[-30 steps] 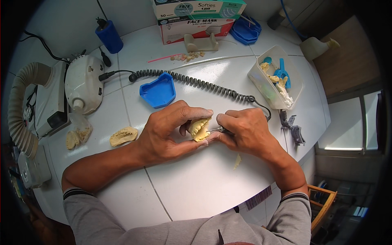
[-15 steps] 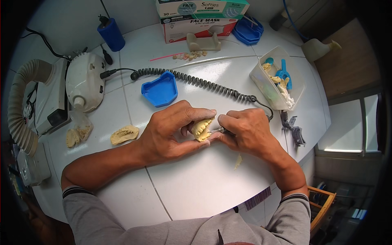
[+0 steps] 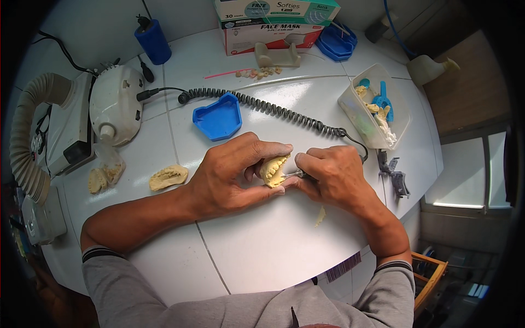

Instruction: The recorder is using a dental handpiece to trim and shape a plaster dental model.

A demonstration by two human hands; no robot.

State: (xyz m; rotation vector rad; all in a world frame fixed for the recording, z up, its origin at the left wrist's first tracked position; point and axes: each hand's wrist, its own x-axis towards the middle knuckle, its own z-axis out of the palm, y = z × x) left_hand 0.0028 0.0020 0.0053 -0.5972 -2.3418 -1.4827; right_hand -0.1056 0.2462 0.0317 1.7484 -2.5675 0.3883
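Observation:
A yellow plaster dental model (image 3: 275, 171) with a row of teeth is gripped between the thumb and fingers of my left hand (image 3: 232, 169). My right hand (image 3: 333, 174) is closed around a rotary handpiece (image 3: 296, 174), most of which its fingers hide. The metal tip of the handpiece points left and meets the model's inner side, close to my left thumb. A coiled black cord (image 3: 268, 112) runs from behind my right hand to a white control box (image 3: 115, 104). Below my right hand, a little yellow plaster dust (image 3: 320, 216) lies on the white tiled table (image 3: 262, 246).
A blue mould tray (image 3: 217, 118) lies beyond my hands. Another plaster model (image 3: 168, 177) and a bagged one (image 3: 106, 172) sit left. A clear plastic tub (image 3: 398, 128) and a grey articulator (image 3: 397, 177) stand right. Mask boxes (image 3: 268, 39) are at the back, a ribbed hose (image 3: 27, 131) far left.
The whole view has shifted slightly. Both hands keep nearly the same pose, with the handpiece tip still at the model.

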